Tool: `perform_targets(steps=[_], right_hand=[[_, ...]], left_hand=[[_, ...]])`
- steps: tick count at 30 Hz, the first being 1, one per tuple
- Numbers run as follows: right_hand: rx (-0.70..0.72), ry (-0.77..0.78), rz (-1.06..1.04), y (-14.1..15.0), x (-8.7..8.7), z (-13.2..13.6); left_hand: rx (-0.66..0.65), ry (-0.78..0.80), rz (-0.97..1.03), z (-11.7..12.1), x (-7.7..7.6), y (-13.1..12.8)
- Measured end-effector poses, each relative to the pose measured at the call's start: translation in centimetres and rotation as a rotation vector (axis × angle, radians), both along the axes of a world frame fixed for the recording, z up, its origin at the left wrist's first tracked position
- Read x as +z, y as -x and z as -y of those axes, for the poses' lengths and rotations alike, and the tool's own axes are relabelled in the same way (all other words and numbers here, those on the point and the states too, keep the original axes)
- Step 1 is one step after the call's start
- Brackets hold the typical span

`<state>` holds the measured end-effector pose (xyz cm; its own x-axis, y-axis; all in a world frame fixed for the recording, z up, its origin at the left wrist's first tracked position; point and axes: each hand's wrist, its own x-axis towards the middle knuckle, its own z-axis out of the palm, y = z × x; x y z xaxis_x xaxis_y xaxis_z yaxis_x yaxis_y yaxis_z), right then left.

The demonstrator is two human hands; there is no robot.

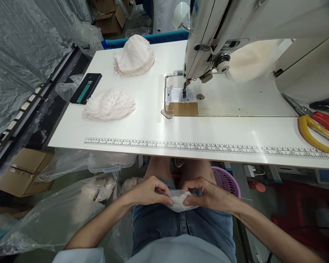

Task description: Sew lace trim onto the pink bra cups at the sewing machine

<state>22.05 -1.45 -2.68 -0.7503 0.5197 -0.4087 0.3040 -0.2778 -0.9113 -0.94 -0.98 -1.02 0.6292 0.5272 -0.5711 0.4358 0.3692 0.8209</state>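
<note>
Above my lap, my left hand (152, 191) and my right hand (207, 195) pinch the two sides of a small clear plastic bag (178, 207). White lacy material (179, 198) shows in or under the plastic between my thumbs; its exact form cannot be made out. Both hands are below the front edge of the white sewing table (148, 128). On the table lie a white lace cap-shaped piece (109, 106) and, farther back, a cream fabric hat piece (135, 54) with frayed edges.
A sewing machine (205, 44) stands at the table's right, its needle over the plate. Scissors (308, 128) with yellow and red handles lie at the right edge, a black phone (86, 88) at the left. Below are a purple basket (227, 180), a large plastic bag (57, 208) and a carton (26, 171).
</note>
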Motion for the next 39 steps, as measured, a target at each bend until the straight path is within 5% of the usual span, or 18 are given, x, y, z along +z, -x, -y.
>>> perform_targets(steps=[19,32,39], right_hand=[[0.026,-0.118,0.025,0.1,0.5,0.1],[-0.048,-0.160,-0.031,-0.1,-0.3,0.8],[-0.089,-0.048,-0.071,0.0,-0.6,0.9]], left_hand=[[0.059,0.034,0.041,0.3,-0.4,-1.4],[0.044,-0.140,-0.091,0.9,0.1,-1.8],[0.059,-0.009,-0.025,0.9,-0.2,-1.4]])
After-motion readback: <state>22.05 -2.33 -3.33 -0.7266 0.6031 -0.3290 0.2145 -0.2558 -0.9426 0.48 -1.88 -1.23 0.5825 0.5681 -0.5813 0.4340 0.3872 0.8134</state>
